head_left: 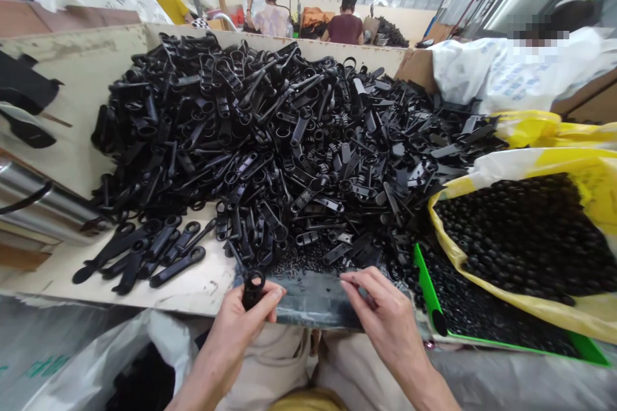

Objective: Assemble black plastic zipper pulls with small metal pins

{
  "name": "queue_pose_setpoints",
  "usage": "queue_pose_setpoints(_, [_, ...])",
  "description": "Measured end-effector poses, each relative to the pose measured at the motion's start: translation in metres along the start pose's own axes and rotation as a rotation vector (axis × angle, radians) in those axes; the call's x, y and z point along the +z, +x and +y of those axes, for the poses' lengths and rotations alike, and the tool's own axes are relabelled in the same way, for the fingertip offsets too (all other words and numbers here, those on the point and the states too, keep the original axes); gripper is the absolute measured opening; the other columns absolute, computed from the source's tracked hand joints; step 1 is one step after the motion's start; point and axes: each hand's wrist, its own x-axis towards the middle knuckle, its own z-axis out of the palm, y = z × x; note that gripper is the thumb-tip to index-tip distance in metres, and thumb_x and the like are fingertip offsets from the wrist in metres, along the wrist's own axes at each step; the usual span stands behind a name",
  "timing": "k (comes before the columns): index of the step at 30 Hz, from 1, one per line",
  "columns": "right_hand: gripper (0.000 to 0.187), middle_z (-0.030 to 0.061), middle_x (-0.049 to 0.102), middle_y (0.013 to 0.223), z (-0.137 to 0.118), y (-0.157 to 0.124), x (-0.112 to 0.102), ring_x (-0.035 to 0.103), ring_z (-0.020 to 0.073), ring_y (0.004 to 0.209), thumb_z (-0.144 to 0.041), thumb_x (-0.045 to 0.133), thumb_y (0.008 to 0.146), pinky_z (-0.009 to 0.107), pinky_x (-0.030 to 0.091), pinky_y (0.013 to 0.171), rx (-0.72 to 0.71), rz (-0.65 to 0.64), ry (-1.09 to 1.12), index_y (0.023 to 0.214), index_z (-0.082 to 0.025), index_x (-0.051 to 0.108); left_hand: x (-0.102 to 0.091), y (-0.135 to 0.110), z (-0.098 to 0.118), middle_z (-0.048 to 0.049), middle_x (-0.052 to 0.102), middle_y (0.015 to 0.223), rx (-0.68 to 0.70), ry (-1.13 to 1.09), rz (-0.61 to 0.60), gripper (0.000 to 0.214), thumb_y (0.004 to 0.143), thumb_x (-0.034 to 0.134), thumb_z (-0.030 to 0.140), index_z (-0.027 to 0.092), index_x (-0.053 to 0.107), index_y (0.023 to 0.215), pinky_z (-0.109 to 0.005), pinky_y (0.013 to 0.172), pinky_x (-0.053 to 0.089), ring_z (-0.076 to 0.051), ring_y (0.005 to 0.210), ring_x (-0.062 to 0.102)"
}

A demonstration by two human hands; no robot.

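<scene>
My left hand (240, 321) is closed around a black plastic ring-ended part (253, 288), held upright at the near edge of the wooden table (77, 77). My right hand (380, 311) rests beside it on a dark sheet (308, 298), thumb and forefinger pinched together; what they hold, if anything, is too small to name. Just beyond both hands rises a big heap of black plastic strap-like parts (270, 141). A small scatter of tiny black rings (308, 260) lies between the heap and my hands.
A yellow bag (598, 308) full of small black rings sits at right, over a green tray (482, 337) holding more. White sacks lie at far left and right. A metal cylinder (43, 202) is at left. Several people work in the background.
</scene>
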Motion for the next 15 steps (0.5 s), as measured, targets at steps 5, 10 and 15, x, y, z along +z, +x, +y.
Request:
queue_pose_setpoints(5, [0.022, 0.0021, 0.069, 0.084, 0.011, -0.009, -0.008, 0.065, 0.0179, 0.070, -0.032, 0.054, 0.106, 0.026, 0.047, 0.060, 0.081, -0.020, -0.031, 0.097, -0.025, 0.073, 0.003, -0.003, -0.004, 0.0037, 0.057, 0.056, -0.087, -0.084, -0.029, 0.052, 0.066, 0.085, 0.059, 0.013, 0.076, 0.087, -0.019, 0.046, 0.014, -0.004, 0.043, 0.029])
queue_pose_setpoints(10, [0.024, 0.0035, 0.070, 0.094, 0.002, -0.011, 0.013, 0.071, 0.0195, 0.080, -0.033, 0.050, 0.108, 0.027, 0.051, 0.069, 0.056, -0.074, -0.091, 0.104, -0.026, 0.073, 0.012, -0.003, -0.005, 0.0029, 0.059, 0.055, -0.092, -0.086, -0.073, 0.056, 0.064, 0.086, 0.063, 0.012, 0.077, 0.087, -0.020, 0.046, 0.016, -0.004, 0.043, 0.030])
queue_pose_setpoints(15, [0.024, 0.0037, 0.068, 0.090, 0.000, -0.007, 0.022, 0.069, 0.0190, 0.078, -0.029, 0.052, 0.107, 0.026, 0.048, 0.068, 0.018, -0.075, -0.064, 0.097, -0.025, 0.073, 0.018, -0.007, -0.003, 0.0025, 0.058, 0.055, -0.100, -0.116, -0.064, 0.058, 0.063, 0.086, 0.065, 0.012, 0.077, 0.085, -0.020, 0.045, 0.015, -0.003, 0.043, 0.030])
